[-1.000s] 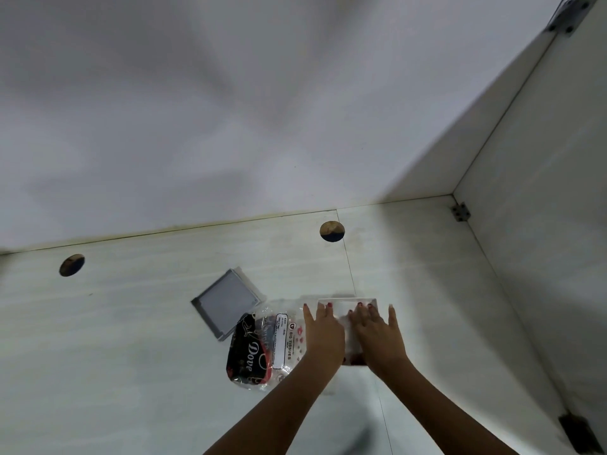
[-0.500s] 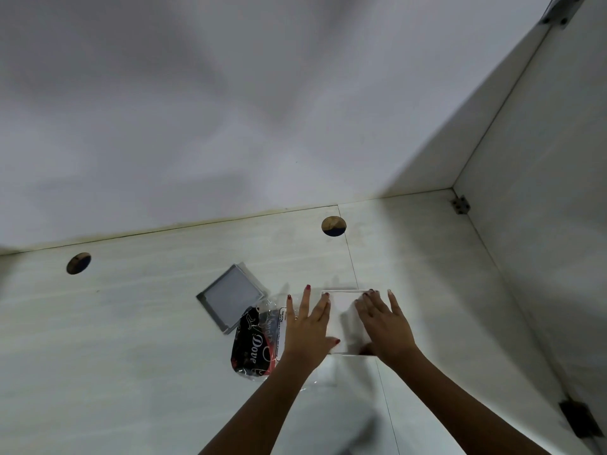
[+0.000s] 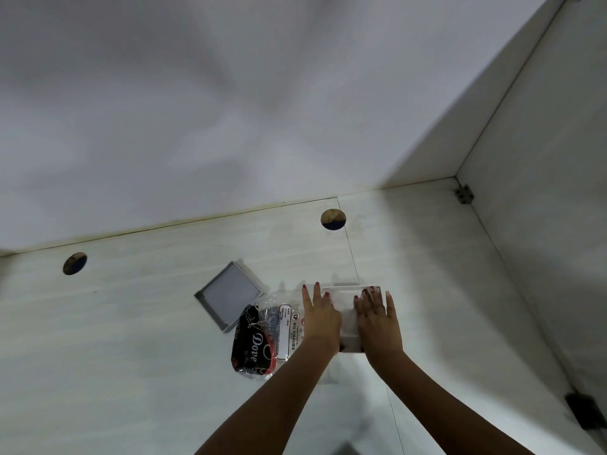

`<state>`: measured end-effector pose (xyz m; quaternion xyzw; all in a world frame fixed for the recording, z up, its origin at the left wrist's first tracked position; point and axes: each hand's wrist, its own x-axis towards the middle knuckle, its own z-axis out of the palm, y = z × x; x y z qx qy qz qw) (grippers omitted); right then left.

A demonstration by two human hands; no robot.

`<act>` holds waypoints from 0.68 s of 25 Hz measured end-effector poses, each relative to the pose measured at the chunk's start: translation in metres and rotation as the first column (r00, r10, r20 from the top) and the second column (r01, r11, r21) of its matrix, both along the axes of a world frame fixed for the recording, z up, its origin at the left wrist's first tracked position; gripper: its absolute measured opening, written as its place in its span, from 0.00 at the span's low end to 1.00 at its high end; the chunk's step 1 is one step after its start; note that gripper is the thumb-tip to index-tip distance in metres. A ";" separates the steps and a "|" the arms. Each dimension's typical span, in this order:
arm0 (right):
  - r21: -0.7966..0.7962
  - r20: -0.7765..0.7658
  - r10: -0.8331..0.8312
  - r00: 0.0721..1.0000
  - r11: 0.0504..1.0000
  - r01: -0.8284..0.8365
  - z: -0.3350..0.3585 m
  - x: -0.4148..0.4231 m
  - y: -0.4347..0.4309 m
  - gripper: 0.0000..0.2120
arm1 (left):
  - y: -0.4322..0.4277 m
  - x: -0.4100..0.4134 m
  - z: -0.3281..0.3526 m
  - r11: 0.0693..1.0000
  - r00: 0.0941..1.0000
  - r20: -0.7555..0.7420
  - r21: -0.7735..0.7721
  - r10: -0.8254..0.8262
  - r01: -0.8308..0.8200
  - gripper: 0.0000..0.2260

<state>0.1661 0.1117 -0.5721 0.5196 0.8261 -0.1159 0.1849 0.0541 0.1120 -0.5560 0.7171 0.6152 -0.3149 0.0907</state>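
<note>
Tissues (image 3: 348, 308) pressed by left hand (image 3: 322, 320), right hand (image 3: 378, 320).

Left hand (image 3: 321, 318), right hand (image 3: 377, 318) flat, palms down, fingers straight.

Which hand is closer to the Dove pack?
Left. The left hand lies just right of the Dove pack; the right hand is farther right, beyond it.
</note>
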 end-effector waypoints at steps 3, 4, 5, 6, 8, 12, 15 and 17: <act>0.005 0.068 -0.002 0.998 1.000 0.001 0.009 0.011 0.001 0.46 | -0.015 -0.007 0.002 0.997 0.992 0.112 0.039 0.058 -0.063 0.34; 0.091 0.042 0.006 0.999 0.996 -0.010 0.011 0.015 0.002 0.43 | -0.021 -0.013 0.002 0.991 0.968 0.236 0.083 0.082 -0.104 0.32; 0.069 -0.019 0.008 1.000 0.998 -0.006 0.014 0.019 0.004 0.39 | -0.026 -0.022 0.003 0.977 0.920 0.388 0.170 0.054 -0.129 0.29; 0.047 -0.070 0.011 0.997 0.999 -0.008 0.021 0.021 0.006 0.34 | -0.031 -0.035 0.006 0.950 0.864 0.504 0.279 -0.021 -0.140 0.24; 0.060 -0.184 -0.051 0.982 0.996 0.063 0.036 0.013 0.009 0.24 | -0.040 -0.064 0.006 0.860 0.757 0.647 0.434 -0.090 -0.268 0.16; 0.073 -0.536 -0.130 0.834 0.977 0.199 0.058 -0.045 0.016 0.14 | -0.049 -0.125 0.017 0.530 0.342 0.898 0.155 0.277 -0.834 0.14; -0.056 -0.616 -0.115 0.780 0.993 0.102 0.059 -0.103 0.024 0.14 | -0.046 -0.174 0.024 0.199 0.045 0.890 -0.052 0.454 -0.979 0.19; -0.128 -0.614 -0.087 0.784 0.992 0.010 0.050 -0.139 0.033 0.16 | -0.042 -0.206 0.016 0.058 -0.129 0.814 -0.196 0.566 -0.979 0.23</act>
